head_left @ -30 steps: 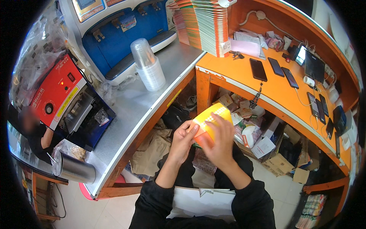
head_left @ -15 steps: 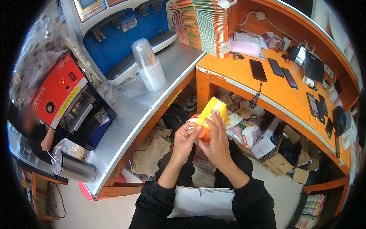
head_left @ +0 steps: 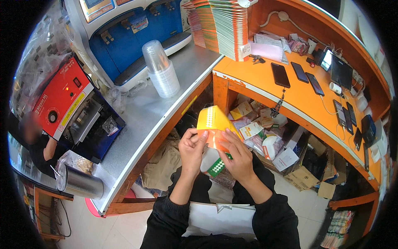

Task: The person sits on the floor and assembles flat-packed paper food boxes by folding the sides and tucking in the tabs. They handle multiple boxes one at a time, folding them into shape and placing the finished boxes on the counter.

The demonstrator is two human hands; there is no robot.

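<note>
here, the wearer's 2 hands hold 1 yellow-orange carton.

White lettering stands on the red machine near the left edge of the metal table; dark print lines its yellow label. Lettering crosses the dispenser's upper panel; dark marks show on the carton stack's white tag.

On your left, a silver counter is bearing a red-fronted machine, a stack of clear plastic cups and a steel canister, while on your right an orange desk is carrying several phones, a bunch of keys and some papers.
</note>
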